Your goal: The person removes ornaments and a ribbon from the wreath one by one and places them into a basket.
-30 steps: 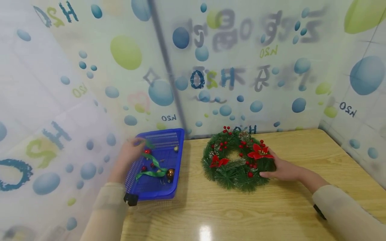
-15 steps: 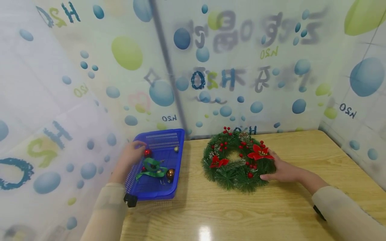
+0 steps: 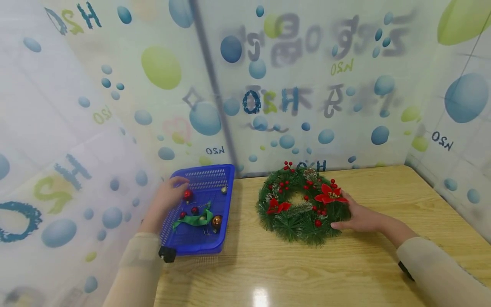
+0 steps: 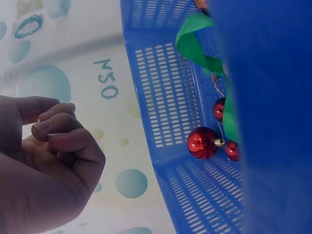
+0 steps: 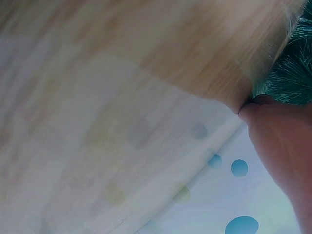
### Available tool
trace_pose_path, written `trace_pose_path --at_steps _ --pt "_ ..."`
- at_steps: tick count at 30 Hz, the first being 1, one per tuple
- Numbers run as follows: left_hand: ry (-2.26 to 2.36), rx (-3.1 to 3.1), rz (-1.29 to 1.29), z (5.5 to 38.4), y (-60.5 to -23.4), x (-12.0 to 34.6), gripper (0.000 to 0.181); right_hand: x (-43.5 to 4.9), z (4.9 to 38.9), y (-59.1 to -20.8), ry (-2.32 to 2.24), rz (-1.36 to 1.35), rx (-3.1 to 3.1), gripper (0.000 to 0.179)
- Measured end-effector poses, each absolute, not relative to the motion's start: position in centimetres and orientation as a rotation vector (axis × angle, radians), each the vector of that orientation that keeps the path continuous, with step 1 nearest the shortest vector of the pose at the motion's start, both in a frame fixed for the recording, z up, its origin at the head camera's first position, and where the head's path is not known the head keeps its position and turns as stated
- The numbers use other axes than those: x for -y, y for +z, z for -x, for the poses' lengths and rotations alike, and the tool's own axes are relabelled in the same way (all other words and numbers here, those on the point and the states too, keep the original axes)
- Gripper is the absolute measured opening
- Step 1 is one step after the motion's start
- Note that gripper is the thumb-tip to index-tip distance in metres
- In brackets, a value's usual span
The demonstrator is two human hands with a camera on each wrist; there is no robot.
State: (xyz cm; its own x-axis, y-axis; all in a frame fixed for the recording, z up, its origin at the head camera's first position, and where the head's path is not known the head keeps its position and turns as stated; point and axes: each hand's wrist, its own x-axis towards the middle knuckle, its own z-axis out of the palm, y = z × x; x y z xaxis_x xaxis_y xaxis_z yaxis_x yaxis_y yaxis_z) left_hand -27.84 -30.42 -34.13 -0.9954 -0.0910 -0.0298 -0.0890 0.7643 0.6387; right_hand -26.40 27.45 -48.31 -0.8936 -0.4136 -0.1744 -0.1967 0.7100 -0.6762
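Note:
My left hand point(image 3: 168, 196) hovers at the left rim of a blue plastic basket point(image 3: 197, 246), its fingers loosely curled with nothing visible between them. Inside the basket lies a green ribbon point(image 3: 192, 220) among small Christmas baubles. One shiny red bauble point(image 4: 202, 142) rests near the far corner, just past the fingertips in the head view. A brown bauble point(image 3: 217, 221) sits on the right side. My right hand point(image 3: 360, 215) grips the right edge of a green Christmas wreath point(image 3: 293, 226), thumb in front and the other fingers hidden behind it. Red poinsettias, berries and pinecones decorate the wreath.
The basket and wreath are side by side on a wooden table point(image 3: 307, 273). Behind and to the left hangs a pale curtain point(image 3: 245, 140) with blue and green dots, close against the table's back edge. A small gold bauble point(image 3: 224, 190) lies in the basket's far right corner.
The left hand held the raised end of the green ribbon a second ago and has let it go. The ribbon has dropped and settled lower in the basket. The right hand and wreath stay put.

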Motion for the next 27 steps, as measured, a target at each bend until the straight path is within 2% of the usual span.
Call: trace_pose_path --at_steps 9,17,21,27 --pt "-1.058 2.903 -0.113 27.3 -32.5 28.3 0.045 -27.4 26.9 -47.9 -0.940 0.453 -2.562 0.131" --pt "-1.272 2.836 -0.003 24.9 -31.6 22.8 0.042 -27.0 26.6 -46.6 -0.937 0.424 -2.503 0.132" --pt "-1.317 2.839 0.113 23.7 -31.5 19.1 0.036 -27.6 26.2 -42.4 -0.851 0.403 -2.490 0.134" --pt "-1.250 2.853 0.309 23.1 -31.6 14.5 0.040 -27.1 26.6 -33.8 -0.791 0.499 -2.668 0.119"
